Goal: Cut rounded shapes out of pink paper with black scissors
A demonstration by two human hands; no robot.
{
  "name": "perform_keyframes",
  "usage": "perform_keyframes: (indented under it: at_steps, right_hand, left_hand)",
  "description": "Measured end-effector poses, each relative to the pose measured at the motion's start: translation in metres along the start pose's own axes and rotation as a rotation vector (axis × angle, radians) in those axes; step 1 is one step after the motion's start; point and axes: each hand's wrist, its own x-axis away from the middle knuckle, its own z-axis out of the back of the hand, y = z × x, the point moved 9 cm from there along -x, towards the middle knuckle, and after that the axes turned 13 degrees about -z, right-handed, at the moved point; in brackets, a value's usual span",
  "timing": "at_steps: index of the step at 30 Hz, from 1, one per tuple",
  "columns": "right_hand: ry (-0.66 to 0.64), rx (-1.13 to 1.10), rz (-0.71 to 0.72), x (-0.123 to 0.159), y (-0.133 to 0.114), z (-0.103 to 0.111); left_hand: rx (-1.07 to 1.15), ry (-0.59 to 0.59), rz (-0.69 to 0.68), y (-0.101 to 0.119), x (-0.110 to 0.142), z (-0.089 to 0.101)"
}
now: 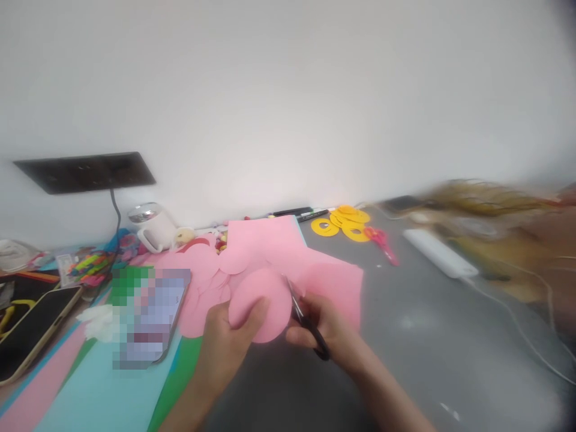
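Observation:
My left hand (227, 342) pinches a round pink paper disc (265, 288) at its lower left, thumb lying on top. In my right hand (321, 327) is a pair of black-handled scissors (299, 309), with the blades pointing up and away along the disc's right edge. Whether the blades touch the paper I cannot tell. Behind and under the disc lie pink paper sheets (265, 237), and more cut pink pieces (193, 306) are heaped to the left.
Several yellow paper rings (348, 222) and pink scissors (381, 245) lie at the back right. A white power strip (438, 253) with a cable is farther right. Leftward are a phone (157, 318), a second phone (40, 330), coloured sheets (103, 384) and a white mug (155, 231) by the wall.

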Motion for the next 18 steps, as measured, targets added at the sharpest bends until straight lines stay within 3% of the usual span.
perform_keyframes:
  at_steps: [18]
  right_hand:
    - [0.051, 0.007, -0.081, -0.0011, 0.0071, 0.0013]
  left_hand:
    - [0.026, -0.064, -0.009, -0.0018, -0.0051, -0.0023]
